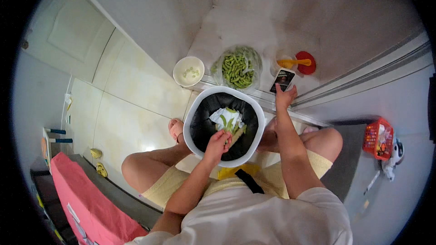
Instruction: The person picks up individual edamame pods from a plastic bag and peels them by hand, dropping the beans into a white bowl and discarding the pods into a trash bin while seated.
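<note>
Over the white-rimmed bin [192, 109] between my legs, my left hand [218, 147] has its fingers pinched together. Whatever they hold is too small to make out, though some green shows by the fingertips. Below them, on the black liner, lie crumpled white tissue [220, 116] and green edamame pods [230, 123]. My right hand [286, 97] reaches forward and closes on the lower end of a phone [282, 80] with a lit screen. Left of the phone, a clear plastic bag [257, 61] holds many edamame pods [237, 69]. A white bowl [177, 69] farther left contains a few shelled beans [190, 73].
Beside the phone are a yellow-orange comb-like object [295, 62] and a round red item [307, 62]. An orange-red basket [378, 139] stands at the right. Yellow shoes [101, 169] lie on the tiles at left, near a pink cover [91, 199].
</note>
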A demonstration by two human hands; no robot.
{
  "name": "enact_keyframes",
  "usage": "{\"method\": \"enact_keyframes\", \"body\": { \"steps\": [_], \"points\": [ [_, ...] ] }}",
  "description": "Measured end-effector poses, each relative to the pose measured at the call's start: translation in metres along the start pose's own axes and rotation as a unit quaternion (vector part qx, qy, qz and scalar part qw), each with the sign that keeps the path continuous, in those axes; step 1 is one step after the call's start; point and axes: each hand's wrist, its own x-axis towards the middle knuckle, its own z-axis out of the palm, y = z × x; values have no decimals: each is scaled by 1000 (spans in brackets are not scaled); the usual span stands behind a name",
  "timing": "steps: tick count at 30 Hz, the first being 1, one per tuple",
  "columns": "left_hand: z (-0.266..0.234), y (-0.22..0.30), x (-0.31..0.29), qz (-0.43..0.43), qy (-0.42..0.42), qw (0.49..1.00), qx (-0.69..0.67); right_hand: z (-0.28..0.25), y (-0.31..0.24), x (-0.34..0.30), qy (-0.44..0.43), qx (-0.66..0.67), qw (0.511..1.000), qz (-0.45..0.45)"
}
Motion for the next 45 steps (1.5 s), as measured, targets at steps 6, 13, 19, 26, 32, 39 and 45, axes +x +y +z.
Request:
{"method": "enact_keyframes", "body": {
  "steps": [6, 13, 19, 26, 32, 39, 45],
  "points": [
    [-4, 0, 0, -1, 13, 1000, -13, 17, -12, 3, -12, -25, 1000, -11],
    [-6, -4, 5, -21, 5, 1000, -19, 22, -23, 8, -3, -70, 997, 36],
    [-4, -5, 6, -36, 9, 999, -10, 20, -34, 8, 15, -89, 995, 50],
    [-6, -1, 2, -27, -9, 1000, 0, 10, -32, 18, -15, -64, 996, 63],
    [-2, -1, 2, -26, 10, 1000, 2, 8, -26, 28, -39, -85, 994, 60],
    [-2, -1, 2, -29, 3, 1000, 5, 4, -31, 26, -52, -80, 991, 89],
    [3, 1, 1, -22, 0, 1000, -3, 1, -12, 20, -14, -64, 997, 31]
  ]
}}
